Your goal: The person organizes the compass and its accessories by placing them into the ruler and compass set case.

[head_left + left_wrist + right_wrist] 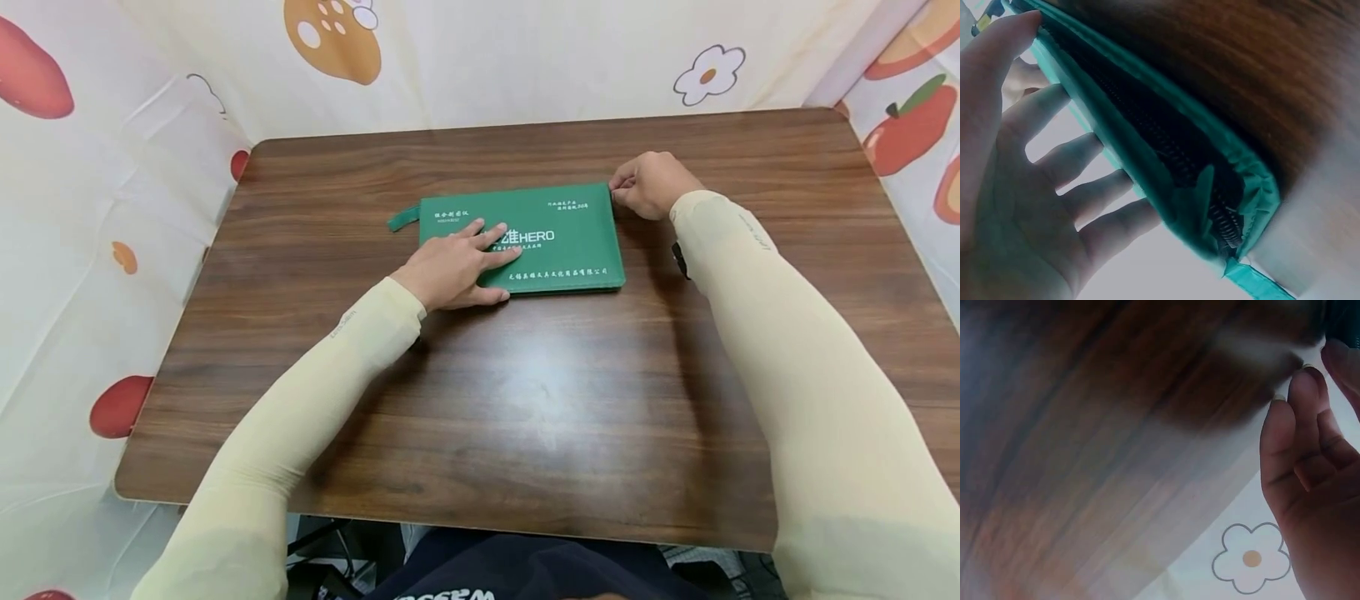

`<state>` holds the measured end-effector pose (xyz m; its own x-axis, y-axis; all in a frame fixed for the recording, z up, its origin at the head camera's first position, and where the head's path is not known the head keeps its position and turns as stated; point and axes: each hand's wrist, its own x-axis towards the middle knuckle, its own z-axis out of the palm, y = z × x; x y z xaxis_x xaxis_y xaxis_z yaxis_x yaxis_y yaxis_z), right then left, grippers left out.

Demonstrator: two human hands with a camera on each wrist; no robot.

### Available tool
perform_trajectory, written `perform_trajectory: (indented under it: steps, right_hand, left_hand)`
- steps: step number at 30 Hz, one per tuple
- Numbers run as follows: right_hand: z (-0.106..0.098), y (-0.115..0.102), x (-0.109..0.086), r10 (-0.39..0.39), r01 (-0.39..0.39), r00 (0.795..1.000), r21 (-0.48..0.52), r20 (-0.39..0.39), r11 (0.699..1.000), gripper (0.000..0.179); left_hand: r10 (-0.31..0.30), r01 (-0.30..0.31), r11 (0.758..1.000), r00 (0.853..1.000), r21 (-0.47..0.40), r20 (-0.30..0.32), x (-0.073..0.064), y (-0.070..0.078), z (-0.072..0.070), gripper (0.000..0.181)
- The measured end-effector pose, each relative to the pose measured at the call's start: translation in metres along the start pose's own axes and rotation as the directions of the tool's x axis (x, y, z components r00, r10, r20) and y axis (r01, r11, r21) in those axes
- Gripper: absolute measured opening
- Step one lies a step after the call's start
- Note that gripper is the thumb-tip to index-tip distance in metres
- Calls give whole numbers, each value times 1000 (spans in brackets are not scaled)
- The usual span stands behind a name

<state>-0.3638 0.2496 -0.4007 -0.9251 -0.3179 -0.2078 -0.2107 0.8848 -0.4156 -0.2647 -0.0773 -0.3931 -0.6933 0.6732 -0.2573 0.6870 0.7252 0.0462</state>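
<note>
A flat green zipper case (562,221) with white HERO lettering lies on the table. My left hand (457,262) rests on its cover with fingers spread, thumb at the near edge. In the left wrist view, a dark zipper (1179,165) runs along the case's side, below the fingers, near a green wrist strap (1257,282). My right hand (648,185) is at the far right corner, thumb and fingers curled together there. In the right wrist view, the thumb (1342,365) meets the case's dark green corner (1344,325); what exactly it pinches is hidden.
The brown wood-grain table (525,400) extends around the case on every side. A fruit-patterned white curtain (525,67) stands behind the far edge and along both sides. Pale sleeves (315,408) cover both forearms.
</note>
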Motion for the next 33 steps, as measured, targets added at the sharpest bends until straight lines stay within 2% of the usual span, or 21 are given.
perform_trajectory:
  steps: [5, 8, 15, 21, 25, 30, 33]
  right_hand:
    - [3, -2, -13, -76, 75, 997, -130, -9, 989, 16]
    - [6, -3, -23, -118, 112, 993, -169, -29, 979, 10]
    - [15, 1, -38, -182, 163, 978, -165, -106, 973, 6]
    - [22, 4, -42, -195, 179, 969, -111, -155, 978, 6]
    - [25, 2, -44, -201, 189, 966, -86, -164, 978, 5]
    - [23, 4, -47, -205, 187, 967, -121, -154, 975, 4]
    - [22, 3, -44, -193, 175, 972, -133, -132, 975, 5]
  left_hand:
    - [7, -8, 1000, 1000, -14, -12, 1, -1, -1, 70]
    - [10, -11, 999, 1000, -32, -14, 0, -1, -3, 70]
    - [24, -25, 997, 1000, -70, -19, -1, -1, -3, 69]
    - [36, -38, 998, 999, -50, -35, -2, -2, 2, 68]
    - [29, -31, 998, 999, -46, -40, -2, -3, 4, 68]
    - [27, -29, 998, 999, -49, -46, 0, -1, 3, 68]
    - [23, -24, 999, 998, -22, -57, -1, 0, 5, 69]
